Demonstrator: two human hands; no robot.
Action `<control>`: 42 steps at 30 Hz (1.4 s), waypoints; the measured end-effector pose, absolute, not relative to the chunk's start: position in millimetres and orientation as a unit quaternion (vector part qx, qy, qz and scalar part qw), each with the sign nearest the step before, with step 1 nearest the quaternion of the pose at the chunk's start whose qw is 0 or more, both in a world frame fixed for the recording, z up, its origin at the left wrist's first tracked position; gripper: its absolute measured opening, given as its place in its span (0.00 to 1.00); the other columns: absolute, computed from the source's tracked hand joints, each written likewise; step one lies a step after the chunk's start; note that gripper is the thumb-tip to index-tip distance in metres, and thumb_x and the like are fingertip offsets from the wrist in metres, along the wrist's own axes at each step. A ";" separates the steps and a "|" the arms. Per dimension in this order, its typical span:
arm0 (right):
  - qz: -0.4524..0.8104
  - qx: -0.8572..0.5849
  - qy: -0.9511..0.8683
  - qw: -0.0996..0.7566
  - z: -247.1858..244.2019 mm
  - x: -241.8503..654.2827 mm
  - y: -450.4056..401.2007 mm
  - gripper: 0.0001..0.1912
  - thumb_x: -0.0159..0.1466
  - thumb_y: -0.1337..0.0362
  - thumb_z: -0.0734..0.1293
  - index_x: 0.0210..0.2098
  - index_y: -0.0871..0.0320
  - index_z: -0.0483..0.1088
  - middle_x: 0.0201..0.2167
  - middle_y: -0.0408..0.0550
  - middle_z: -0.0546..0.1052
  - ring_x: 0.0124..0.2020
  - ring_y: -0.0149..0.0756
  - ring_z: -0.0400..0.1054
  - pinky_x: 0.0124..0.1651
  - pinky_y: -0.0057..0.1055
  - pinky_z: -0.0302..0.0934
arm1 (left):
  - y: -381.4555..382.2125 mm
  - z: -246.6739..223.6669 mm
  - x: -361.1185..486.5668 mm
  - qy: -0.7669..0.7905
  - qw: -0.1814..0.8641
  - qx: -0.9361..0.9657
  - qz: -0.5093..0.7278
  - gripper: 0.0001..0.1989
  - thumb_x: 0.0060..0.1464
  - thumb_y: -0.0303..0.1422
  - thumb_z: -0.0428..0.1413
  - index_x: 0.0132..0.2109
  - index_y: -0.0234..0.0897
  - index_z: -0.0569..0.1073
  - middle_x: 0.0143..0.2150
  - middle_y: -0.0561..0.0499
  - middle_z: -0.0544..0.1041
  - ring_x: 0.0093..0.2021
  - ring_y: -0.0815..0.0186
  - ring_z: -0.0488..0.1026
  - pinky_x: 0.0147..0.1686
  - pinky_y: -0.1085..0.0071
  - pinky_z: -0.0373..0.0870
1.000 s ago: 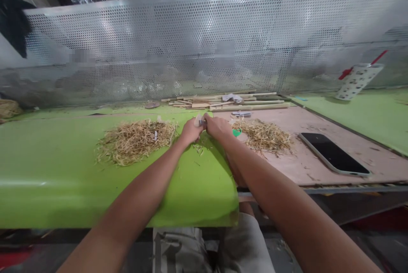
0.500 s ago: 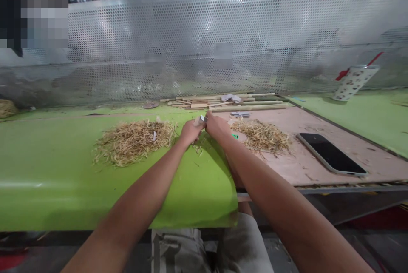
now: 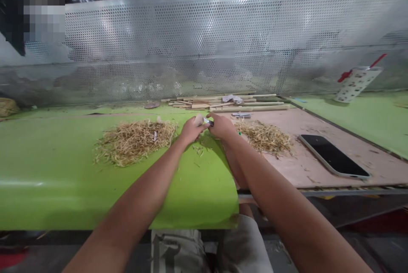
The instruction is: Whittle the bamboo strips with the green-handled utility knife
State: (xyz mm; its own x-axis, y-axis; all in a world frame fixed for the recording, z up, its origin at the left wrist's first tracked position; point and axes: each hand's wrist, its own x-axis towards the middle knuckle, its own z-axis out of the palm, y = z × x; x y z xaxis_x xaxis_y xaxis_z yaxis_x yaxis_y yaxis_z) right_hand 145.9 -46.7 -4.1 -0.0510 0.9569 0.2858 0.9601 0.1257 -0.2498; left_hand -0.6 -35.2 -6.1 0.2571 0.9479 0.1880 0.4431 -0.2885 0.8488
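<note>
My left hand (image 3: 190,131) is closed on a small pale rounded piece (image 3: 199,120), its thumb reaching toward the other hand. My right hand (image 3: 223,126) is closed on a small shiny metal blade (image 3: 208,122), which lies against or very near the pale piece; the fingers hide its far end. Both hands meet over the green sheet, with a few loose shavings (image 3: 199,149) below them. A heap of straw-coloured shavings (image 3: 137,141) lies left of my hands. Another heap (image 3: 266,137) is to the right, partly behind my right wrist.
Thin bamboo sticks (image 3: 229,103) lie along the back, below a perforated metal screen (image 3: 191,30). A phone (image 3: 333,154) rests on the pinkish board at right. Farther back stands a patterned tumbler (image 3: 358,83) with a red straw. A green sheet (image 3: 63,192) covers the left side.
My right hand has shifted slightly right and the metal blade has turned and moved right with it. The left hand stays nearly in place. The pale disc beside the right heap is now mostly hidden.
</note>
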 end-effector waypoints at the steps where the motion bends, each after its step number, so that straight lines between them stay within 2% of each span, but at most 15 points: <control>1: 0.001 -0.655 -0.731 0.191 -4.2 146.1 -46.2 0.24 0.61 0.61 0.60 0.57 0.54 0.60 0.43 0.55 0.77 0.45 0.47 0.71 0.42 0.36 0.60 | -34.6 -6.3 -0.5 0.482 0.345 0.716 0.369 0.14 0.49 0.38 0.59 0.40 0.35 0.69 0.27 0.51 0.73 0.16 0.74 0.65 0.16 0.76 0.60; 6: 0.009 -0.645 -0.741 0.187 -5.2 145.3 -45.9 0.27 0.61 0.60 0.60 0.60 0.54 0.57 0.42 0.55 0.77 0.43 0.48 0.71 0.40 0.36 0.61 | -33.7 -6.6 0.3 0.468 0.339 0.732 0.360 0.13 0.49 0.36 0.59 0.41 0.35 0.70 0.26 0.52 0.73 0.17 0.74 0.64 0.17 0.77 0.59; 10: 0.003 -0.646 -0.742 0.178 -4.5 142.0 -48.5 0.22 0.62 0.61 0.58 0.56 0.52 0.61 0.42 0.55 0.77 0.42 0.48 0.71 0.38 0.36 0.61 | -33.6 -7.8 0.0 0.468 0.325 0.738 0.362 0.12 0.49 0.38 0.59 0.38 0.35 0.70 0.22 0.54 0.70 0.15 0.73 0.63 0.16 0.76 0.57; 14: -0.012 -0.666 -0.727 0.167 -3.0 137.8 -50.6 0.21 0.63 0.60 0.57 0.56 0.52 0.62 0.40 0.54 0.77 0.41 0.47 0.72 0.37 0.35 0.61 | -34.0 -8.8 -1.7 0.481 0.300 0.737 0.368 0.13 0.48 0.41 0.58 0.35 0.36 0.70 0.19 0.55 0.68 0.14 0.72 0.62 0.16 0.75 0.55; 22: -0.026 -0.666 -0.730 0.149 -5.1 134.5 -49.2 0.16 0.64 0.61 0.56 0.49 0.51 0.66 0.39 0.54 0.77 0.40 0.46 0.72 0.35 0.34 0.60 | -34.2 -8.1 -1.5 0.501 0.218 0.753 0.367 0.15 0.47 0.44 0.58 0.32 0.35 0.73 0.22 0.51 0.72 0.19 0.70 0.63 0.20 0.74 0.53; 27: -0.025 -0.683 -0.716 0.144 -6.3 129.1 -51.1 0.16 0.65 0.62 0.55 0.48 0.52 0.67 0.41 0.55 0.77 0.42 0.48 0.72 0.37 0.36 0.61 | -36.0 -8.3 -0.4 0.511 0.235 0.745 0.358 0.16 0.48 0.45 0.58 0.31 0.34 0.73 0.22 0.51 0.72 0.19 0.71 0.63 0.20 0.74 0.53; 37: -0.021 -0.722 -0.675 0.148 -5.2 122.6 -58.1 0.16 0.66 0.66 0.54 0.48 0.58 0.69 0.43 0.59 0.76 0.44 0.46 0.71 0.41 0.35 0.61 | -33.5 -11.7 5.0 0.509 0.330 0.708 0.362 0.10 0.49 0.38 0.57 0.29 0.35 0.68 0.18 0.55 0.66 0.12 0.73 0.60 0.15 0.75 0.54; 42: -0.004 -0.728 -0.661 0.179 -2.1 123.6 -53.5 0.15 0.66 0.66 0.55 0.46 0.59 0.69 0.42 0.59 0.76 0.44 0.45 0.71 0.41 0.33 0.61 | -32.5 -15.2 4.5 0.510 0.389 0.659 0.392 0.13 0.50 0.42 0.57 0.31 0.36 0.68 0.18 0.57 0.64 0.11 0.74 0.58 0.14 0.75 0.54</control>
State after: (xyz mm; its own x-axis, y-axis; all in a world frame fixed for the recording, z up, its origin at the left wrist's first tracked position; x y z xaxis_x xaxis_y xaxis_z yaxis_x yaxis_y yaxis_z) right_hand 123.6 -53.5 -2.1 0.1250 0.9620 0.2429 0.9650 -0.0610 -0.2552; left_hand 4.5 -32.5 -15.2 0.1715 0.9778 0.1207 0.3681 -0.1773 0.9127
